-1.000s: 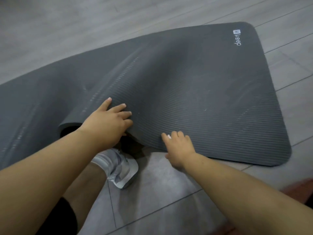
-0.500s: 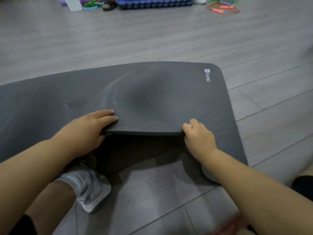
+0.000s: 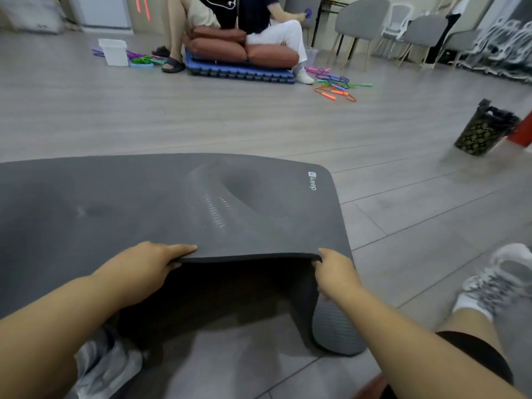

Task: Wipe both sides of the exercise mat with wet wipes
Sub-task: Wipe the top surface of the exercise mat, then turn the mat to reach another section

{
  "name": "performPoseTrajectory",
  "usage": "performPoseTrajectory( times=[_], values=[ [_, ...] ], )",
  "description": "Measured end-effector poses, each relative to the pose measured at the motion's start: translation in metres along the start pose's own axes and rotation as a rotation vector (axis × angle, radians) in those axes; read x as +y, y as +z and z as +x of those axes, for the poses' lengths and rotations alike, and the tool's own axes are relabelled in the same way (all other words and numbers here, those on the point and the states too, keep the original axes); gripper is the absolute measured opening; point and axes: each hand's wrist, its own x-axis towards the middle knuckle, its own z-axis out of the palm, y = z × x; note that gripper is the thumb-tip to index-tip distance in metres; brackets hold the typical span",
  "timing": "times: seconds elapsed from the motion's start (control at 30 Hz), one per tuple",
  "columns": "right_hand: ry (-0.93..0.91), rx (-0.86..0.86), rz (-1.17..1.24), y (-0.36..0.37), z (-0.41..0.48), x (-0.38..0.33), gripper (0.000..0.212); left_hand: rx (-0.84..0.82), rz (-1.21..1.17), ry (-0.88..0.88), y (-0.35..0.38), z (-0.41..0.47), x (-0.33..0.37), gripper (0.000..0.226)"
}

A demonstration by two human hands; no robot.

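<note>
A dark grey ribbed exercise mat [image 3: 138, 203] with a white "keep" logo lies on the grey floor. Its near edge is lifted off the floor, and the dark underside shows beneath. My left hand [image 3: 146, 266] grips that raised edge, fingers on top. My right hand [image 3: 331, 269] pinches the same edge further right, close to the mat's near right corner, which still rests on the floor. No wet wipe is visible in either hand.
My shoes are at the lower left [image 3: 106, 367] and at the right [image 3: 501, 283]. A patterned bin [image 3: 483, 131] stands at the right. Two seated people on brown cushions [image 3: 244, 53], jump ropes [image 3: 334, 87], a white box [image 3: 115, 51] and chairs [image 3: 362, 21] are at the back.
Both hands went from lying on the mat's near edge to gripping it and lifting it higher. The view has tilted up, so the back of the room now shows.
</note>
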Motion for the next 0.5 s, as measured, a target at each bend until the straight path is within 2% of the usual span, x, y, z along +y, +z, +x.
performPoseTrajectory(
  times=[0.1, 0.17, 0.2, 0.3, 0.5],
  values=[
    [0.334, -0.224, 0.474, 0.014, -0.007, 0.002, 0.018, -0.019, 0.026, 0.036, 0.004, 0.002, 0.002, 0.043],
    [0.389, -0.213, 0.605, 0.012, -0.001, -0.001, 0.016, -0.035, 0.004, 0.055, 0.008, 0.004, 0.003, 0.043],
    [0.336, -0.141, 0.572, 0.007, 0.006, -0.003, 0.016, -0.04, -0.018, 0.067, 0.01, 0.006, 0.003, 0.044],
    [-0.044, 0.228, 0.219, -0.027, 0.027, -0.02, 0.02, -0.032, -0.076, 0.1, 0.015, 0.014, 0.006, 0.044],
    [-0.768, 0.719, -0.069, -0.124, 0.041, -0.088, 0.023, 0.056, -0.199, 0.147, 0.002, 0.044, 0.045, 0.042]
  ],
)
